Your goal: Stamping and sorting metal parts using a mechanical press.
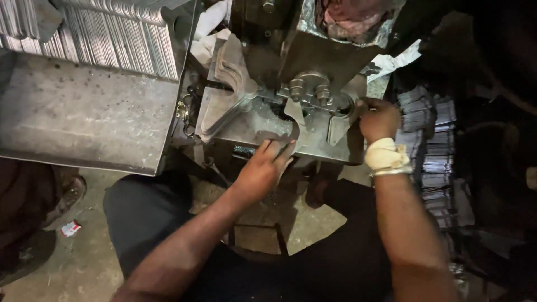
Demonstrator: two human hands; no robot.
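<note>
**Feeding flat metal blanks into a press by hand**

Being shown from above is a seated person working at a dark metal press [313,61]. The left hand [263,168] is being held at the front edge of the press bed [263,120], fingers closed lightly around a curved flat blank [295,131] that is lying on the bed just under the tooling. The right hand [377,118], its wrist wrapped in a pale bandage [385,155], is being pressed against the right side of the die area — whether it is gripping anything cannot be told, since the fingers are curled away from view.

Risk is being judged as follows: both hands are being kept very close to the tooling, so fingers could be caught if the press were cycled; the blank's thin edges could also cut the fingers, and a blank seated crookedly could jam.

No true containers are being seen. A stack of similar curved blanks [229,84] is resting on the bed's left side; a grey tray-like table [84,112] at left is carrying rows of thin metal strips [112,33] along its far edge; more stacked pieces [430,140] are standing at right.
</note>
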